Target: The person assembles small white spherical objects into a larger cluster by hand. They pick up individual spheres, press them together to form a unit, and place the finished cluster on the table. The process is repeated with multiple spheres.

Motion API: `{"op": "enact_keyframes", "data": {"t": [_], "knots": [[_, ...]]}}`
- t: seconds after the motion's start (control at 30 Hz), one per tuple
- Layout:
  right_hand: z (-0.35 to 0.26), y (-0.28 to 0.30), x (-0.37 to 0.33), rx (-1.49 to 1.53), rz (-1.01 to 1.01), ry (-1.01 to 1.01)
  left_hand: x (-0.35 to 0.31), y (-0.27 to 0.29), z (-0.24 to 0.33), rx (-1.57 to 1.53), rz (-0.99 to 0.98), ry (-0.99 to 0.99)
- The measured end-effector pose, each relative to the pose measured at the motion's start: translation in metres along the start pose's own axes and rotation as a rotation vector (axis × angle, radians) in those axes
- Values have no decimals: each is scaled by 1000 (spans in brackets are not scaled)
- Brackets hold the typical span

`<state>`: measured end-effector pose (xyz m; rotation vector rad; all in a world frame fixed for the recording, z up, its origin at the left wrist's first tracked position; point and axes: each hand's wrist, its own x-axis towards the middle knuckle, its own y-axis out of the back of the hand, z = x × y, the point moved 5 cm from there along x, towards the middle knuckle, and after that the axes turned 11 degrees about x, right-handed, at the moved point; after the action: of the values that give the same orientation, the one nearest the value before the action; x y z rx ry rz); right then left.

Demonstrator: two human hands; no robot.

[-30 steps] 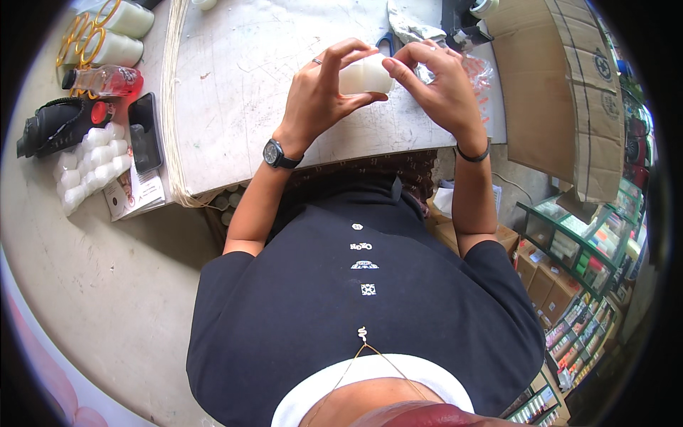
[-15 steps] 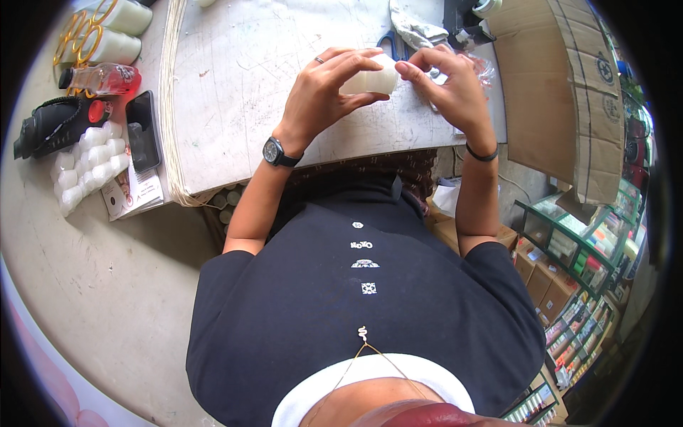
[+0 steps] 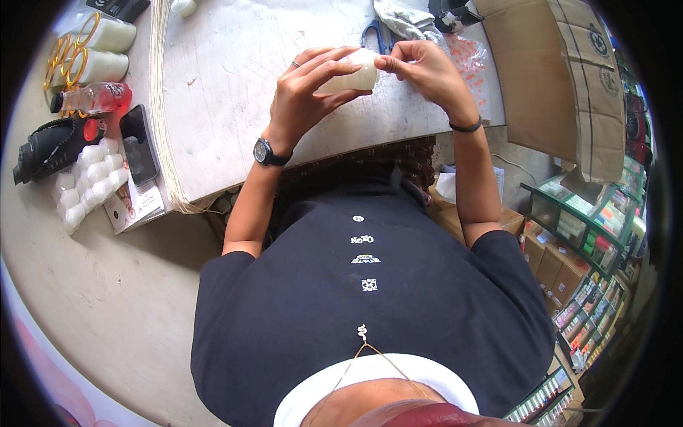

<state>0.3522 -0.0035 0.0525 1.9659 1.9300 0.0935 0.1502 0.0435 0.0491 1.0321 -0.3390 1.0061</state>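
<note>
A short, thick white pillar candle [image 3: 365, 75], by its look of wax, lies on its side in my left hand [image 3: 302, 85]. The fingers of that hand wrap over its top and the thumb supports it from below. At the candle's right end, my right hand [image 3: 428, 75] is closed in a pinch, thumb against forefinger. Anything between those fingertips is too small to make out. Just beyond the candle, blue-handled scissors [image 3: 375, 34] lie on the white table [image 3: 235, 92], partly hidden by my hands.
A bundle of pale cord [image 3: 158, 99] runs along the table's left side. Further left are white cylinders with gold rings [image 3: 107, 65], a red drink bottle [image 3: 99, 98], a black flask [image 3: 53, 146], a phone [image 3: 139, 142] and wrapped white pieces [image 3: 91, 178]. Cardboard [image 3: 530, 71] stands at right.
Both hands and the candle appear slightly further left, along with a small shift of the whole view. My right hand has drawn its fingers together at the candle's end, uncovering the clear plastic behind it.
</note>
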Motion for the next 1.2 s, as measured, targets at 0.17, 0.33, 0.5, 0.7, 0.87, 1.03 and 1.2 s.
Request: {"op": "enact_keyframes", "data": {"t": [0.17,0.33,0.5,0.7,0.87,1.03,1.2], "knots": [[17,-6,8,-69,111,1,-1,12,0,-56,99,8],[-21,-38,-4,391,-81,18,2,28,8,-232,204,46],[-56,-49,-22,545,-67,120,6,40,16,-276,198,-68],[-70,-48,-29,481,2,220,8,38,16,-427,201,-33],[-36,-13,-25,532,-155,119,7,34,16,-457,312,-6],[29,123,-42,370,979,182,7,37,9,-296,302,-8],[77,168,-12,303,889,103,2,36,6,-297,306,51]]}}
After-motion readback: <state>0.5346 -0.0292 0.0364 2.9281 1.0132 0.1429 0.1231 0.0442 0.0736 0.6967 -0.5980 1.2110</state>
